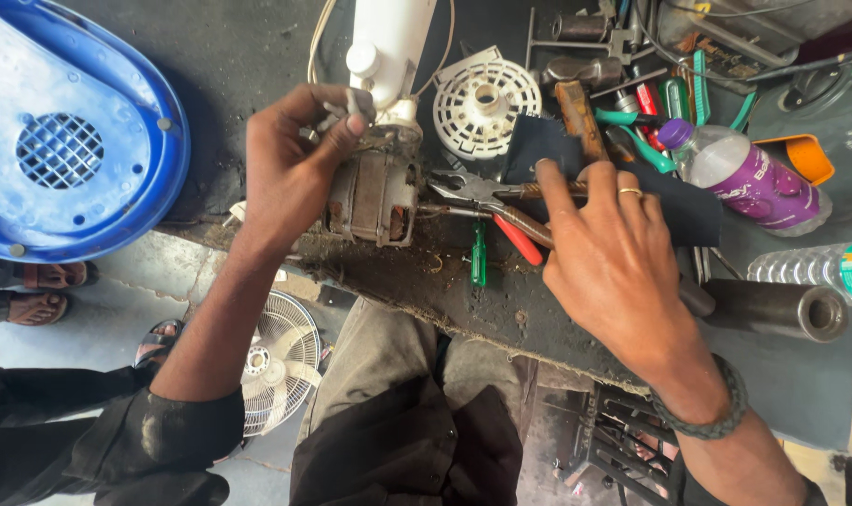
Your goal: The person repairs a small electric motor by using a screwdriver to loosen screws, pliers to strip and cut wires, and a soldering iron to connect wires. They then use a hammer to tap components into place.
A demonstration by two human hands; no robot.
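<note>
Gripping the top of a small motor (374, 192) near the upper middle of the frame, the left hand (290, 173) is closing its fingers on the metal end where the motor is meeting a white housing (388, 42). The right hand (613, 258) is lying right of centre with its fingers spread flat over the handles of pliers (487, 201); whether it is actually squeezing them I cannot tell. The pliers' nose is pointing left and sitting just beside the motor's right side, close to touching it.

Both things are sitting near the front edge of a dark bench (501, 300), which is running diagonally from the middle left down to the lower right; the motor is lying just inside that edge. A green screwdriver (479, 258) is lying below the pliers, nearer the edge still.

Room is getting tight to the right: a white vented cap (487, 98), a dark cloth (688, 211), a purple bottle (749, 173), a steel tube (782, 309) and loose tools are crowding the upper right. A blue cover (65, 141) is filling the upper left. Between the cover and the left hand the bench is showing bare surface. Below the edge, a fan grille (281, 361) is sitting on the floor beside the person's knee
</note>
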